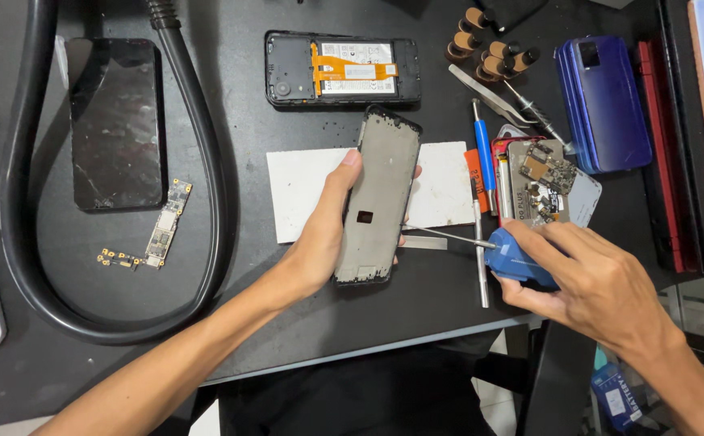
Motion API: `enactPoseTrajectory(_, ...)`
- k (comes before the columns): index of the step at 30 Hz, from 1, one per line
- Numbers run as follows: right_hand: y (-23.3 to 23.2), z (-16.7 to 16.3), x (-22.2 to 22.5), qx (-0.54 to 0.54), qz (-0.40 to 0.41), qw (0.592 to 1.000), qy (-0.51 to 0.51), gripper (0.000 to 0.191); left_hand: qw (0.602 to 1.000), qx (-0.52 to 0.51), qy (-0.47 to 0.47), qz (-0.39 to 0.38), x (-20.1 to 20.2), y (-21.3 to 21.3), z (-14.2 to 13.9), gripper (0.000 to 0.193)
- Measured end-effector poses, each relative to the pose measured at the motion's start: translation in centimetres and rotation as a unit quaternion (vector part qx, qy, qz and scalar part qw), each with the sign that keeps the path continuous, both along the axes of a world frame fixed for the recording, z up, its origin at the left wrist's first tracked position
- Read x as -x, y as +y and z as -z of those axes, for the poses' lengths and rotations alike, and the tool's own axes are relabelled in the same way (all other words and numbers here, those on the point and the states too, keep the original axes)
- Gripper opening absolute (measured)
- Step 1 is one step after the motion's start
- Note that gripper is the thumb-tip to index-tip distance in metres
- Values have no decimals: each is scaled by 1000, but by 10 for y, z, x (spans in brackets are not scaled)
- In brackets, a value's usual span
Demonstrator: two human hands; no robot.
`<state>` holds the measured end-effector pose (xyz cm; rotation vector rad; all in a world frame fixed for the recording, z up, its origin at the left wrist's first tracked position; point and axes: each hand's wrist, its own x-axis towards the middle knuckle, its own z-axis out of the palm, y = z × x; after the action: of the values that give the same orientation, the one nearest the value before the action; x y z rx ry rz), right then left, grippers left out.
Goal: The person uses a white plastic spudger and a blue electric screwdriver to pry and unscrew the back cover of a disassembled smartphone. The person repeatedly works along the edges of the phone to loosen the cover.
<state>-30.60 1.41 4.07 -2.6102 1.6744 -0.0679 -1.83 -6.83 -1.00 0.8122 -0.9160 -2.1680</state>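
My left hand [319, 242] grips a phone frame [378, 198] from its left edge, holding it upright over a white pad [303, 190]; the frame's grey inner side faces me. My right hand [586, 282] is closed around a blue-handled screwdriver [517, 262]. Its thin metal shaft [449, 235] points left and the tip touches the frame's right edge near the lower half.
An opened phone with an orange flex cable [342, 69] lies at the back. A cracked phone screen [115, 121], a small circuit board [165, 230] and a thick black hose [215, 186] sit left. Tweezers [489, 97], a blue phone [606, 101] and loose boards [545, 182] lie right.
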Motion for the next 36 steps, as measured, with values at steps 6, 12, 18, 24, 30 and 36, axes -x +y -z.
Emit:
enactPoseTrajectory(6, 2, 1, 3, -10, 8, 1000, 12, 74, 1000, -1, 4, 4, 2, 1, 1, 77)
enactPoseTrajectory(12, 4, 2, 5, -18, 0, 1000, 12, 71, 1000, -17, 12, 4, 4, 0, 4, 77)
enactPoseTrajectory(18, 4, 0, 4, -22, -8, 1000, 10, 70, 1000, -7, 18, 2, 4, 0, 4, 76)
enactPoseTrajectory(24, 6, -6, 4, -7, 0, 1000, 17, 71, 999, 7, 40, -4, 4, 0, 4, 74)
enactPoseTrajectory(30, 6, -8, 6, -9, 6, 999, 36, 72, 999, 9, 44, -5, 4, 1, 6, 74)
enactPoseTrajectory(36, 7, -6, 5, -14, -19, 999, 27, 72, 998, 28, 54, -3, 3, 2, 10, 76)
